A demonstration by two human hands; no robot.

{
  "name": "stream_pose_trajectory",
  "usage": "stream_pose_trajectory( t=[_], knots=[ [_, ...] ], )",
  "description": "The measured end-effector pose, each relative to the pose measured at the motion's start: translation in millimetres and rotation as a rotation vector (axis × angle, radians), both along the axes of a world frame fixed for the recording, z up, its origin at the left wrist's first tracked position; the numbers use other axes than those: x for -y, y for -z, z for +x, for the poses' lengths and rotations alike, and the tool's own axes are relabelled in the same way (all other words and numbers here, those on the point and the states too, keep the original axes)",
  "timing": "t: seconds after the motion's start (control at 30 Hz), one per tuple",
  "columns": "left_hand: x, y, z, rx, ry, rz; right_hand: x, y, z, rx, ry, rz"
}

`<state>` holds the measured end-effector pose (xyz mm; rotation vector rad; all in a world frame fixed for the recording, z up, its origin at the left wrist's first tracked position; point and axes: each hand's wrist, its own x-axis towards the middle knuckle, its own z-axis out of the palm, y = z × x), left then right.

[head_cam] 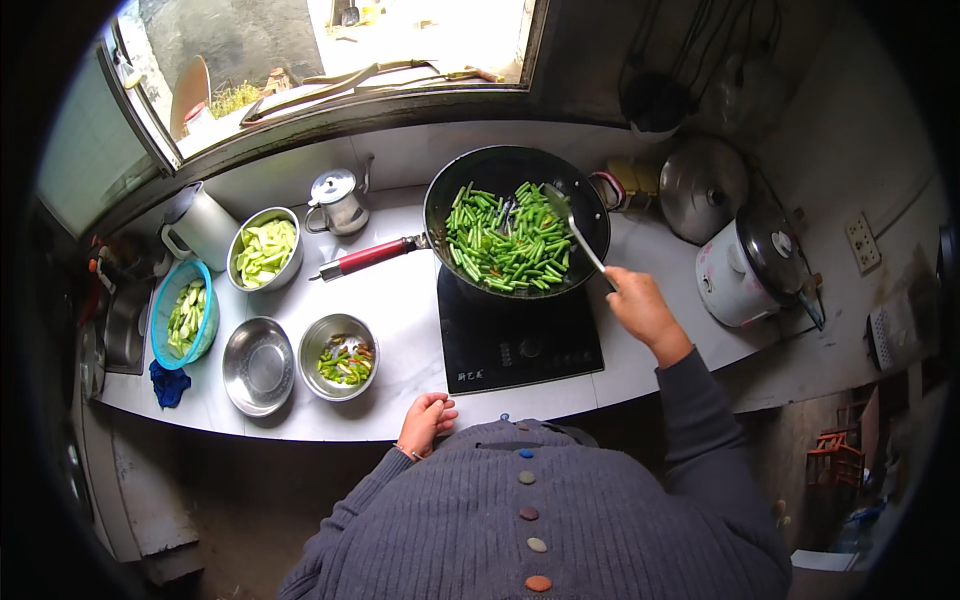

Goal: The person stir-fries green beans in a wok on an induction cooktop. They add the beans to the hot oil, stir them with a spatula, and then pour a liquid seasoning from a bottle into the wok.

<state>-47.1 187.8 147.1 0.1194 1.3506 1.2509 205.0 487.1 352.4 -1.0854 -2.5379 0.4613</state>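
Observation:
A dark wok [517, 159] stands on a black induction cooktop [480, 330], its red handle [371, 257] pointing left. Cut green beans [517, 244] lie in it. My right hand [641, 307] is closed on the handle of a metal spatula [585, 244], whose blade rests among the beans at the wok's right side. My left hand [426, 425] hangs at the counter's front edge, below the cooktop's left corner, with its fingers loosely curled and nothing seen in them. Left of it stands a steel bowl [309, 375] holding chopped green peppers [346, 366] and other pieces.
On the counter's left are a shallow steel bowl [258, 367], a steel bowl [294, 271] of pale green slices, a turquoise basket [160, 330], a blue cloth [169, 385], a kettle [204, 225] and a metal pot [343, 206]. A rice cooker [731, 277] and lid [701, 187] stand right.

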Motion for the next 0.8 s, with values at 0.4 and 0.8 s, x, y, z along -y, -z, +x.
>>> stream_pose_trajectory(
  t=[0.4, 0.8],
  knots=[
    [5, 4, 1, 0.001, -0.003, 0.008, -12, -52, 17, 0.098, 0.136, -0.227],
    [3, 2, 3, 0.002, -0.014, 0.017, -26, -32, 12, -0.184, -0.025, -1.174]
  ],
)
